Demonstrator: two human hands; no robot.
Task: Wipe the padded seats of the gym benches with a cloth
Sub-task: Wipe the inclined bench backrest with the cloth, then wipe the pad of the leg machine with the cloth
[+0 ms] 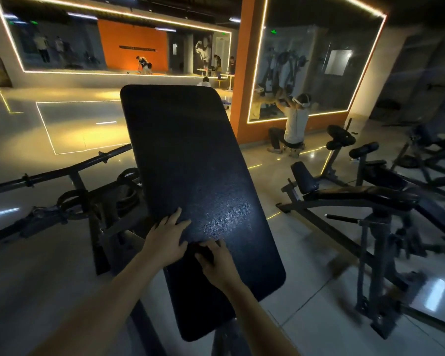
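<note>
- Fingers of left hand [165, 240] lie spread flat on the bench pad [190, 155], near-left edge.
- Right hand [217, 262] fingers curl round what I read as a dark cloth [204, 253], on the pad's near end.
- Risk: dark-on-dark cloth makes missed patches likely, and the far end is a stretch.
- Pad: black pebbled vinyl, long, rounded corners, slight sheen.

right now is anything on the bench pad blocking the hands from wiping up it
Nothing visible does: the pad is bare beyond the left hand and the right hand, which seems to grip a dark cloth.
</note>
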